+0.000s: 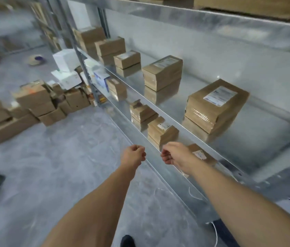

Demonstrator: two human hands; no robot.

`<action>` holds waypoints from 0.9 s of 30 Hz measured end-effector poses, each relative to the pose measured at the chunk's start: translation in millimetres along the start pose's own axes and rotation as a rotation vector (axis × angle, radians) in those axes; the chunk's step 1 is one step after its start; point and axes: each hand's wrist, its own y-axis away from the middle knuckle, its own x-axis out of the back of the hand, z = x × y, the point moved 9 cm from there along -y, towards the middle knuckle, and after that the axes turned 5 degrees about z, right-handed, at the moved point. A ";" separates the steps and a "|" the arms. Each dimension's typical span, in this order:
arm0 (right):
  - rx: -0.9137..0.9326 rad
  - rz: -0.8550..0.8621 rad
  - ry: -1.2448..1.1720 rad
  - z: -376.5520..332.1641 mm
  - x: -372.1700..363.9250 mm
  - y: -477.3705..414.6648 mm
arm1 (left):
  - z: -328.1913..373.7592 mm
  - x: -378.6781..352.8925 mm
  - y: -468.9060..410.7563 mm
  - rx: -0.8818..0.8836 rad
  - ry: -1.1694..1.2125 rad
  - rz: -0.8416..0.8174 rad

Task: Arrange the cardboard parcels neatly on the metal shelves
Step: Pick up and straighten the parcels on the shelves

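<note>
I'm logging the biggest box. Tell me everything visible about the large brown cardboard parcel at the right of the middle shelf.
The large brown cardboard parcel is a rectangular box lying flat on the shiny grey metal shelf, turned askew to its front edge. A white printed label with blue marks sits on top; glossy clear tape wraps its front side. It touches only the shelf, which mirrors it.

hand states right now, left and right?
Left hand: closed, fingers curled, holding nothing.
Right hand: closed, fingers curled, holding nothing.
</note>
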 end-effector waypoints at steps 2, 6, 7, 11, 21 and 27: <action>-0.003 0.018 -0.004 -17.3 -38.7 -36.9 | 9.0 25.0 -48.3 0.004 -0.015 -0.006; -0.046 0.066 -0.038 -44.9 -92.4 -95.3 | 43.5 57.2 -130.3 -0.022 -0.073 -0.024; -0.051 0.076 -0.035 -51.0 -100.8 -106.1 | 53.4 62.6 -144.7 -0.032 -0.082 -0.028; -0.059 0.123 -0.059 -80.0 -127.1 -150.2 | 78.9 79.1 -207.3 -0.043 -0.121 -0.066; -0.092 0.245 -0.168 -113.9 -156.5 -291.4 | 111.1 66.5 -380.6 -0.075 -0.288 -0.187; -0.155 0.361 -0.164 -90.0 -164.0 -366.2 | 104.9 51.2 -487.9 -0.082 -0.410 -0.230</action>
